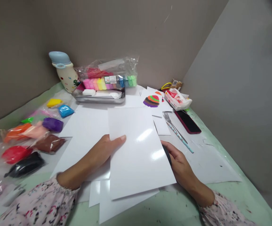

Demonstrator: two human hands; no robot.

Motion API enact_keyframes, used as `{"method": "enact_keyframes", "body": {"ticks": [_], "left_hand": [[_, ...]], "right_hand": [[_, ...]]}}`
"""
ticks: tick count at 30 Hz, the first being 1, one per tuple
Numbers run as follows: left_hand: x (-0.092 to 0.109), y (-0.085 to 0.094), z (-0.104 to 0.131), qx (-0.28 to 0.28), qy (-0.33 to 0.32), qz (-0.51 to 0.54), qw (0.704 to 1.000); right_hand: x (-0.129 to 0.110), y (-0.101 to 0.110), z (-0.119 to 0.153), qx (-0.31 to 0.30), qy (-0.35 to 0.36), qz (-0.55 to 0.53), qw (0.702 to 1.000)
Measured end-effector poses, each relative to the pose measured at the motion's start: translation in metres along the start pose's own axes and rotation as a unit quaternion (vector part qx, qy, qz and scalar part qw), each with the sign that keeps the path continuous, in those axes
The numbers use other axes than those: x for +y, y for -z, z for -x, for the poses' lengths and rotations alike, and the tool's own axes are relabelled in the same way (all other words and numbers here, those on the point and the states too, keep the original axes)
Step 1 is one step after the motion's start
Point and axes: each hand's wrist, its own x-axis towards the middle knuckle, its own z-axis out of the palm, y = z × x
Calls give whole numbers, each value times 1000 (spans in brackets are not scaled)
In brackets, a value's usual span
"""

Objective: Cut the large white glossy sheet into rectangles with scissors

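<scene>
My left hand (111, 146) grips a glossy white sheet of paper (138, 166) at its left edge, thumb on top and the other fingers hidden beneath. At the sheet's right edge, my right hand (179, 160) is closed around the black handle (167, 154) of what look like scissors. A thin metal blade (155, 127) shows beside the upper right edge of the sheet. Whether the blades are apart is hidden. More white sheets (124, 207) lie beneath the held one.
Bagged coloured clay (53, 124) lies along the left. A metal tray (98, 99), a clay bag (107, 80) and a bottle (66, 73) stand at the back. On the right are a fork (171, 122), a blue-handled tool (183, 141), a phone (187, 122) and tissues (177, 99).
</scene>
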Motion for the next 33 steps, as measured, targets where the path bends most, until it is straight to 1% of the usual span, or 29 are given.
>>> {"method": "enact_keyframes", "body": {"ticks": [9,11,14,15,18,20,24,29,33], "left_hand": [[-3,0,-1,-9,-2,14,1000],[-2,-1,0,5,-1,14,1000],[-1,-2,0,50,-6,16,999],[-1,-2,0,55,-6,16,998],[0,1,-1,26,-8,18,999],[0,3,0,10,-11,38,999],[-1,5,-2,28,-17,68,997],[-8,6,-7,71,-18,-14,997],[-7,7,-6,66,-23,-71,995]], "right_hand": [[-1,-3,1,13,8,12,1000],[-1,-3,1,14,9,16,1000],[-2,-3,1,1,0,5,1000],[-2,-3,1,-5,-4,-3,1000],[-2,-4,1,-13,-10,-20,1000],[-1,-5,1,-11,-7,-16,1000],[1,-5,2,0,-6,-2,1000],[-2,-5,0,-10,9,-4,1000],[-5,-4,-1,-4,7,5,1000]]}}
